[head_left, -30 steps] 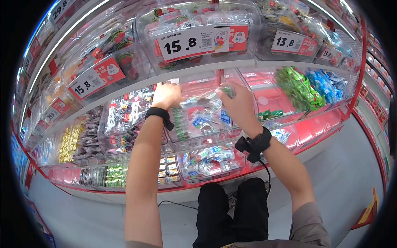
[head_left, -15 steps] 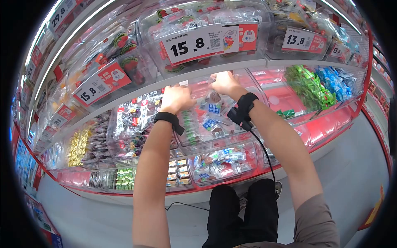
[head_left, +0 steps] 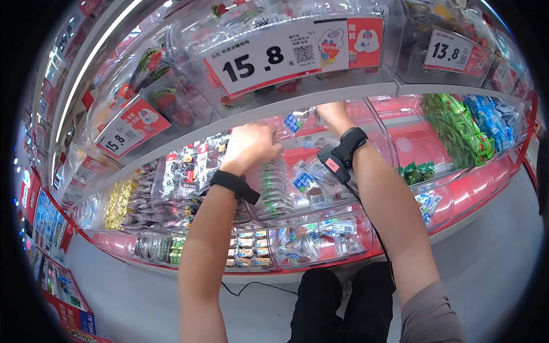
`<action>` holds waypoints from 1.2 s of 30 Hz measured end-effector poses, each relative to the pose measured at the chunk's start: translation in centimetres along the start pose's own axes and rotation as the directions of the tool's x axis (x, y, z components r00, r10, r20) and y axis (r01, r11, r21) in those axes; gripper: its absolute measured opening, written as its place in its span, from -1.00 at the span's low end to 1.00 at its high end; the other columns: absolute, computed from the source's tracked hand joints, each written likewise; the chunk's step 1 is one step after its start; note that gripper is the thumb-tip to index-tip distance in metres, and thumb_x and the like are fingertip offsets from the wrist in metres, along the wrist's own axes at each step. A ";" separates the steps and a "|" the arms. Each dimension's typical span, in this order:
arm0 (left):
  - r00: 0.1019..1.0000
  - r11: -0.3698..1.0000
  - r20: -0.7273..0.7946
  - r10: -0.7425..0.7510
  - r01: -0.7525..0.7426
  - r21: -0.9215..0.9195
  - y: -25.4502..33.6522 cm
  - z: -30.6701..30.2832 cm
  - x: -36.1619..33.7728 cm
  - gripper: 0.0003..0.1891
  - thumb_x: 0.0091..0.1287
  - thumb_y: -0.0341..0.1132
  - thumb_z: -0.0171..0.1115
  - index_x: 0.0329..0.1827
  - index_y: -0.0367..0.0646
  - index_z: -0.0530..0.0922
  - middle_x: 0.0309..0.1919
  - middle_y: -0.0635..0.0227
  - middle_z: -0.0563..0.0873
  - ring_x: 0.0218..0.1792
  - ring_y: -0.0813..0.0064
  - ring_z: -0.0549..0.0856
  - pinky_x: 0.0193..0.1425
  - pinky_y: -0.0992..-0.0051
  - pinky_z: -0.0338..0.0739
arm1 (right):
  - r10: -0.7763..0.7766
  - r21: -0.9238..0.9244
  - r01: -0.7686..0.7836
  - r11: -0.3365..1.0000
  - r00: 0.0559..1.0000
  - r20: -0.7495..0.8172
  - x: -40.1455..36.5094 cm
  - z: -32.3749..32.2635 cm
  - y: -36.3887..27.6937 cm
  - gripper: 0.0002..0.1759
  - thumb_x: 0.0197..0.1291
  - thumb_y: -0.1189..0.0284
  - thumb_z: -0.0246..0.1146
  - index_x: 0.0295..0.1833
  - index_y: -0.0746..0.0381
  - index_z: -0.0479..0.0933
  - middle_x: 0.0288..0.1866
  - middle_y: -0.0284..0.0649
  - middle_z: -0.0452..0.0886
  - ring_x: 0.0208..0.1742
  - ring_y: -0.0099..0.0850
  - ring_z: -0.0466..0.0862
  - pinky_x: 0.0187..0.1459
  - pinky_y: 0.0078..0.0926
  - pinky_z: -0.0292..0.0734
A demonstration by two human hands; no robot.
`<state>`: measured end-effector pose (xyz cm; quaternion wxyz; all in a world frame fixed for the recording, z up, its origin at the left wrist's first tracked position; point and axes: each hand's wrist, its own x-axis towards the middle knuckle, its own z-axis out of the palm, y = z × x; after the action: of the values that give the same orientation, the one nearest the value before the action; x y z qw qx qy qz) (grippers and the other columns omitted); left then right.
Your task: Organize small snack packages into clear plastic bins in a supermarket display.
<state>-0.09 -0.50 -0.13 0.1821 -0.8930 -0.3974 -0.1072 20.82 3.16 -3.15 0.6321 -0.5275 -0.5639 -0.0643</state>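
Both my hands reach into a clear bin [head_left: 326, 208] under the upper shelf. My left hand [head_left: 251, 147] is curled over the bin's left part, above a row of green-and-clear packets [head_left: 274, 186]; what its fingers hold, if anything, is hidden. Further right, my right hand [head_left: 334, 114] reaches under the shelf edge, its fingers mostly hidden. Right beside it is a small clear packet with a blue label [head_left: 293, 123]; whether the hand grips it I cannot tell. More blue-labelled packets [head_left: 309, 186] lie lower in the same bin.
Above the hands runs the white shelf edge [head_left: 257, 117] with a 15.8 price sign [head_left: 291, 56]. Green packets [head_left: 457, 126] and blue packets [head_left: 494, 123] fill bins at the right. Gold packets [head_left: 119, 203] stand left. A cable hangs from the right wrist strap.
The view has shifted closer to the shelf. My right hand has gone further under the shelf edge, and a blue-labelled packet now shows up beside it. My left hand's fingers are more curled.
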 end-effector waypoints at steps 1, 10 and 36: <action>0.998 1.000 0.051 -0.029 0.029 -0.006 0.1 -0.1 0.2 -0.64 0.08 -0.11 0.18 -0.15 -0.12 0.66 -0.26 0.09 0.72 -0.09 0.14 0.68 0.00 0.18 0.54 | -0.015 0.026 0.016 1.000 1.000 -0.020 0.0 -0.1 0.6 -0.70 0.11 0.31 0.22 -0.21 0.35 0.60 -0.22 0.08 0.66 -0.13 0.02 0.63 -0.11 -0.15 0.50; 0.993 0.996 0.084 -0.086 0.085 0.012 0.3 -0.5 0.5 -0.47 0.26 0.15 0.10 -0.03 -0.15 0.62 -0.15 0.03 0.70 0.05 0.07 0.60 0.39 -0.01 0.02 | 0.083 0.375 -0.040 0.926 0.992 -0.097 0.0 1.2 0.4 -0.66 -0.10 0.26 0.35 -0.22 0.24 0.65 -0.23 -0.07 0.69 -0.14 -0.07 0.65 -0.11 -0.23 0.52; 0.998 0.999 0.020 -0.051 0.051 -0.009 0.2 -0.3 0.4 -0.58 0.28 -0.01 0.13 -0.12 -0.24 0.63 -0.23 0.06 0.70 -0.02 0.08 0.61 0.36 -0.02 0.07 | -0.069 0.634 -0.295 0.715 0.872 0.485 -2.2 2.0 -2.7 -0.39 -0.12 0.11 0.53 -0.02 0.30 0.62 -0.11 -0.09 0.68 -0.13 -0.34 0.66 -0.13 -0.42 0.54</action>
<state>0.28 -0.51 0.19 0.1714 -0.8843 -0.4215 -0.1050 16.95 2.38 -3.67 0.6268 -0.2872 -0.6490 0.3216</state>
